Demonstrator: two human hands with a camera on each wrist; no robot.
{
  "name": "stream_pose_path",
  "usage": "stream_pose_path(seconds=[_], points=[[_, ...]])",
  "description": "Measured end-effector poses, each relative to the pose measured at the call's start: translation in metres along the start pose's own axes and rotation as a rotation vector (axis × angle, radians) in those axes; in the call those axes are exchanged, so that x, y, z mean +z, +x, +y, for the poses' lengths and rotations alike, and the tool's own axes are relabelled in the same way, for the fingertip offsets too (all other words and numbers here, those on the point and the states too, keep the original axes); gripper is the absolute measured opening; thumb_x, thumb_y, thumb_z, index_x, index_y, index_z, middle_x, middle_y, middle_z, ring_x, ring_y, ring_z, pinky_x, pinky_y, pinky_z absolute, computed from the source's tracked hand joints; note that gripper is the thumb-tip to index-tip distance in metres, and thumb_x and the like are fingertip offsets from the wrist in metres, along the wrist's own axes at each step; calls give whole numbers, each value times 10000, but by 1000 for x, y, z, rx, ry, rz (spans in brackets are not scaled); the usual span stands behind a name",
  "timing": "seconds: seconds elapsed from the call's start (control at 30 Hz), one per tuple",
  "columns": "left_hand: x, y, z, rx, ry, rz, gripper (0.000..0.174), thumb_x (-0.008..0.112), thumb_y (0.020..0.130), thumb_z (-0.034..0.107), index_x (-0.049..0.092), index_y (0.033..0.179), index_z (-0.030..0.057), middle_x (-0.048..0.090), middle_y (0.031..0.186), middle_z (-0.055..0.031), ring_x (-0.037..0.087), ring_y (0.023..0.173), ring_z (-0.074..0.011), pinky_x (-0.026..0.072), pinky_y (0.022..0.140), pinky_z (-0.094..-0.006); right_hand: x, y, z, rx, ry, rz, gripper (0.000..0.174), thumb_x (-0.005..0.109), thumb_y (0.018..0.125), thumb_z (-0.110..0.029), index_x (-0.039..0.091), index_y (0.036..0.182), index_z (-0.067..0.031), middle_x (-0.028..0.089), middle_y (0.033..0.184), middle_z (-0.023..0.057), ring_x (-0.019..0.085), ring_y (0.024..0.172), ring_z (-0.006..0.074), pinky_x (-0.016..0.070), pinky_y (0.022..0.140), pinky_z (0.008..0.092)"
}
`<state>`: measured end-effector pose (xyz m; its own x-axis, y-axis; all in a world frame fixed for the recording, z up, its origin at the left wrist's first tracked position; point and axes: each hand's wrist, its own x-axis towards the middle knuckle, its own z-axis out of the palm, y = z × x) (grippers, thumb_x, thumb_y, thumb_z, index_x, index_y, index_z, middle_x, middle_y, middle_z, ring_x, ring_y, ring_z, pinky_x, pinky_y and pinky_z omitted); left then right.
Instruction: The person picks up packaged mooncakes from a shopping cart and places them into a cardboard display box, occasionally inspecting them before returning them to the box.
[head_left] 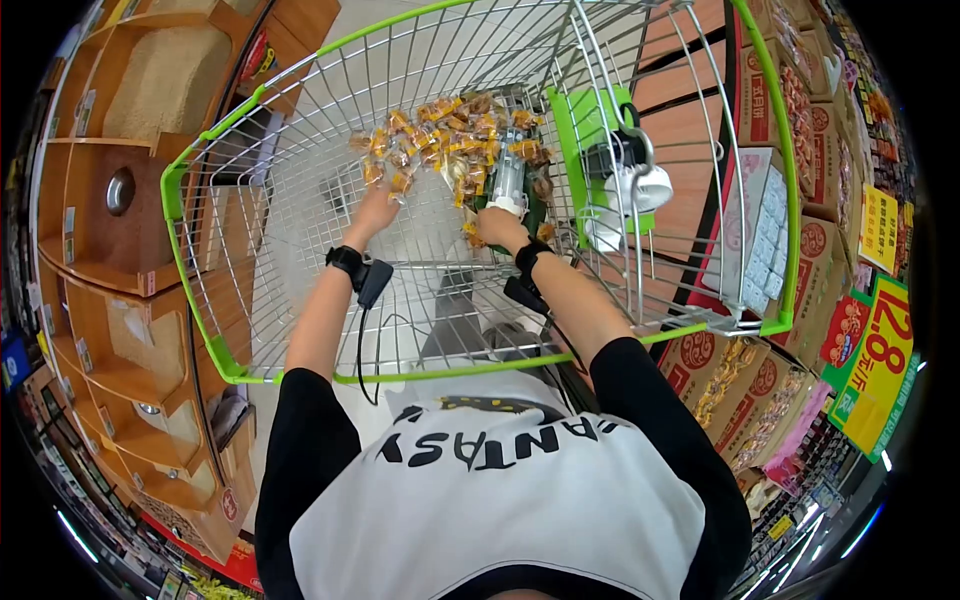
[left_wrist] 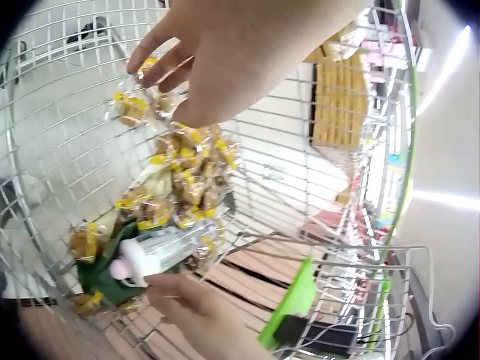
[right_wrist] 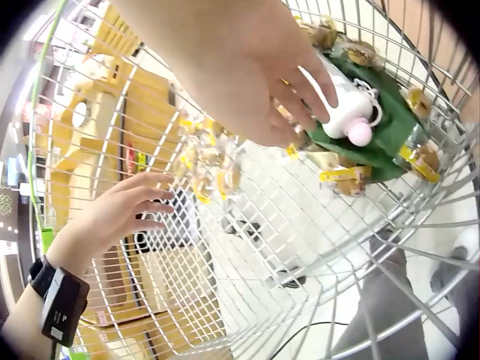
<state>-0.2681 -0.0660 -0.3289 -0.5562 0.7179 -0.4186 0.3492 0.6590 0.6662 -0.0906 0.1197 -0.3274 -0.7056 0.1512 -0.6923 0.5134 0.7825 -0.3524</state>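
I lean over a wire shopping cart [head_left: 450,368] with green trim. A heap of small yellow-wrapped snacks [head_left: 440,130] lies on its floor. My left hand [head_left: 375,210] hovers over the heap's left side with its fingers [right_wrist: 146,199] spread and nothing in them; one wrapped snack [left_wrist: 131,109] sits just below the fingertips. My right hand [head_left: 497,228] reaches the near end of a white bottle [head_left: 508,180] with a pink knob [right_wrist: 360,133]. The bottle lies on a green packet [right_wrist: 390,135]. The right fingers [right_wrist: 300,97] lie on the bottle's body.
Wooden bulk bins [head_left: 120,200] line the left side. Cartons of packaged goods [head_left: 770,100] and a yellow price sign [head_left: 880,360] stand to the right. The cart's green child-seat flap [head_left: 590,130] carries a white device [head_left: 640,185].
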Motion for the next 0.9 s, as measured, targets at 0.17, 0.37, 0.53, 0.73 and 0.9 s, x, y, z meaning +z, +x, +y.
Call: stream_pose_path(seconds=[0.17,0.37,0.53,0.73,0.9], points=[[46,8,-36,-80,191,-65,383,583,704,158,534,1079,93,375,1211,-248,378,1118,-411,387,880,-446,50,16,10,-32,23,70,222,526,708,-109,606,848,44,506,979,206,505,926,328,470,731,376],[73,17,-43,-57,249,33,431,590,680,139,535,1108,143,248,1302,-226,278,1199,-392,354,907,-465,82,34,11,9,19,-29,272,530,724,-99,578,937,63,401,1129,192,419,1037,325,411,848,398],[90,29,-49,-43,349,68,480,613,688,153,512,1156,195,206,1335,-226,254,1210,-396,330,940,-458,102,29,5,80,147,-31,279,542,719,-99,583,938,69,331,1233,204,329,1137,337,343,925,427],[102,38,-59,19,353,232,430,594,648,127,584,1076,167,226,1334,-226,269,1184,-392,315,910,-477,112,25,0,72,36,59,246,561,707,-108,611,892,45,297,1257,229,288,1156,364,309,910,466],[96,39,-52,58,431,266,351,599,636,144,642,985,156,335,1250,-215,331,1101,-376,330,891,-463,106,28,2,89,-14,-88,241,554,716,-101,613,911,27,296,1257,242,321,1128,364,288,885,471]])
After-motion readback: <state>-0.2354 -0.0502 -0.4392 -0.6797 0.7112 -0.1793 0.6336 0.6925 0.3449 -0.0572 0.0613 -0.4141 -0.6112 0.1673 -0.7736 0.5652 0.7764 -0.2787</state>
